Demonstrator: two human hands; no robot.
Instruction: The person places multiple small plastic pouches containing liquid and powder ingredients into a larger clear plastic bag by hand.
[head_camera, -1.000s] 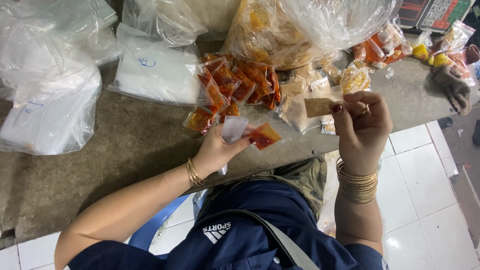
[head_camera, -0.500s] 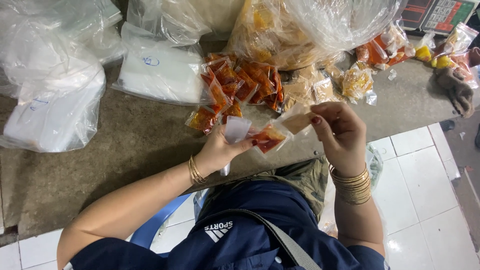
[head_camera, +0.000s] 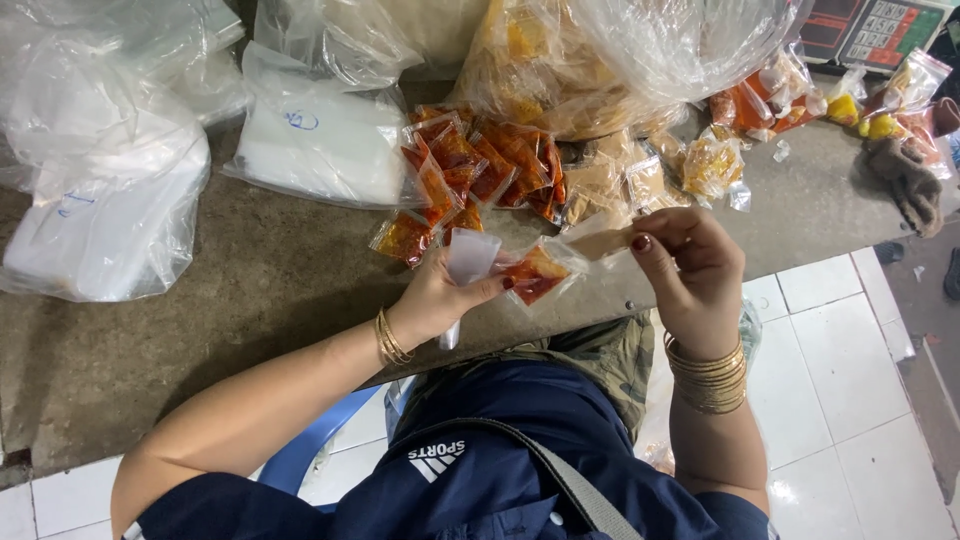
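Note:
My left hand (head_camera: 440, 295) holds a small clear bag (head_camera: 470, 258) and a red sauce sachet (head_camera: 535, 272) just above the near edge of the concrete counter (head_camera: 250, 290). My right hand (head_camera: 690, 270) pinches a tan powder sachet (head_camera: 598, 243) and holds it against the red sachet, close to the left hand. Gold bangles sit on both wrists. Behind the hands lies a pile of red sauce sachets (head_camera: 480, 165) and several tan powder sachets (head_camera: 620, 180).
Big plastic bags of white material (head_camera: 100, 210) (head_camera: 320, 150) fill the counter's left. A large clear bag of sachets (head_camera: 610, 60) stands at the back. Small yellow packets (head_camera: 870, 110) and a dark cloth (head_camera: 910, 180) lie at the right. White floor tiles (head_camera: 850, 400) lie below.
My right hand has come down and left with the tan sachet, from raised and apart to touching the red sachet at my left hand. The left hand stayed almost still.

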